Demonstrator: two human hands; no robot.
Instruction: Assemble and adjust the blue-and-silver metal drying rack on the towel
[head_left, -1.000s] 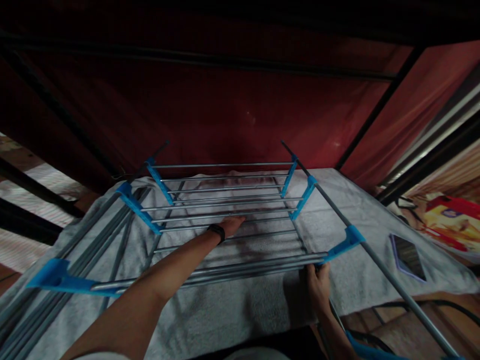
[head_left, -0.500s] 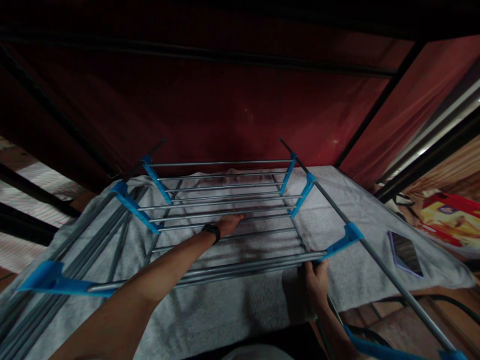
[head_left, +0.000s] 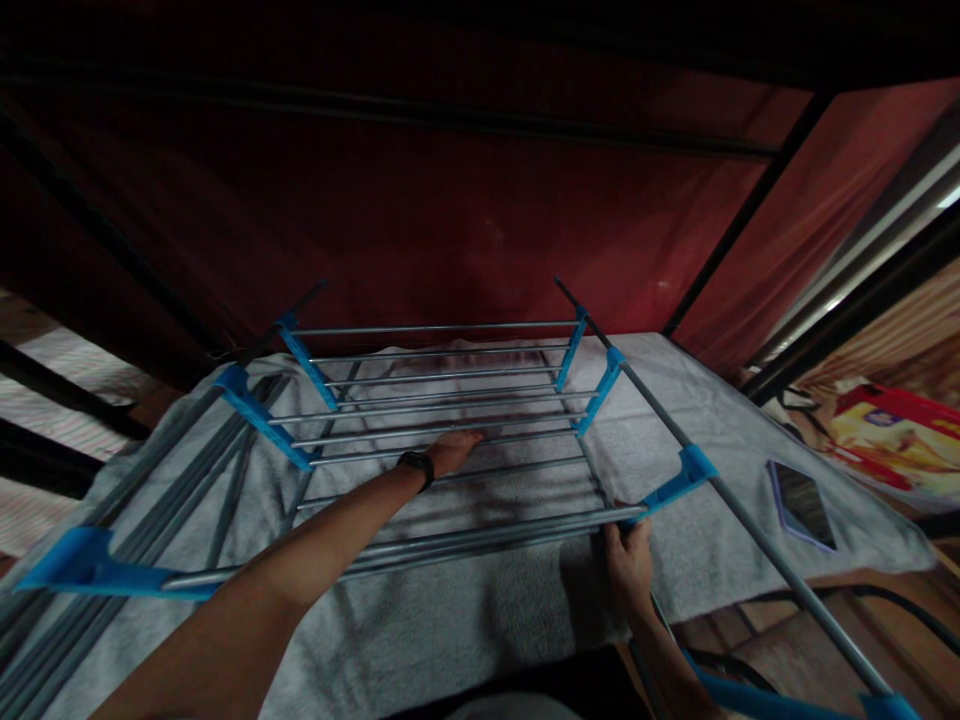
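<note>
A shoe rack of grey metal tubes (head_left: 442, 405) with blue plastic brackets (head_left: 600, 395) lies on its side across a grey cloth. My left hand (head_left: 454, 452), wearing a dark wristband, reaches over the near tubes and closes on one of the middle tubes; part of its grip is hidden. At the right end of the nearest tubes (head_left: 495, 532), my right hand (head_left: 630, 562) is closed around the tube ends, right beside a blue bracket (head_left: 679, 482). On the left, those near tubes meet another blue bracket (head_left: 112, 570).
A phone (head_left: 801, 505) lies on the grey cloth (head_left: 465, 615) to the right. Beyond it is a red and yellow package (head_left: 900, 435). Several loose tubes (head_left: 172, 500) run along the left side. Red fabric (head_left: 450, 220) on a dark frame rises behind the rack.
The whole view has shifted slightly to the left. Both hands keep their places on the rack, with no clear movement of the tubes.
</note>
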